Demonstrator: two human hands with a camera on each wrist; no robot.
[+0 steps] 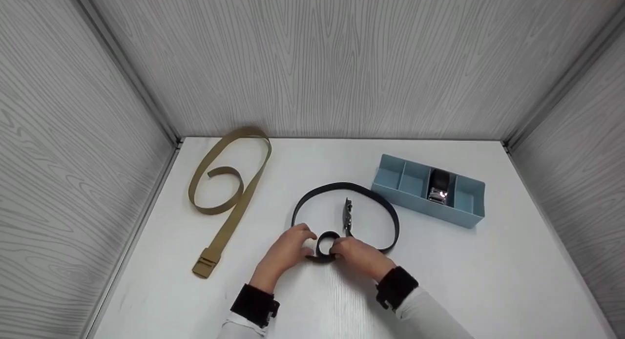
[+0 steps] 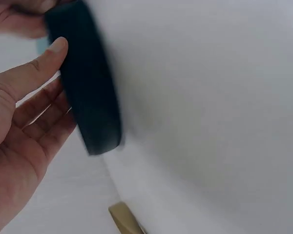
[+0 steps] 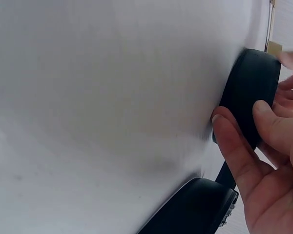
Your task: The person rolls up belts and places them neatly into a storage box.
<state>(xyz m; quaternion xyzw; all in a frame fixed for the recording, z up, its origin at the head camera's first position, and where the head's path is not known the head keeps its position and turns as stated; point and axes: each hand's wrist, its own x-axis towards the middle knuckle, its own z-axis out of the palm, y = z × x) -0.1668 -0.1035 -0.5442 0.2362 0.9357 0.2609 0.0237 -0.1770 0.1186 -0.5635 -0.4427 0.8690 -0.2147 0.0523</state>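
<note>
L hand (image 1: pixel 289 246), R hand (image 1: pixel 361 256) pinch blk belt (image 1: pixel 344 186) (on edge); buckle (image 1: pixel 347 214) long axis pointing fwd.

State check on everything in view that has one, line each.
Black belt: coiled at one end, rest in an open loop
Metal buckle: inside that loop
Tan belt: loosely looped, unfastened
Blue tray: one of four compartments filled
Belt in tray: rolled up, buckle showing
Left hand: touching the black belt
Right hand: pinching the black belt's coil
Black wristbands: worn, one per wrist
</note>
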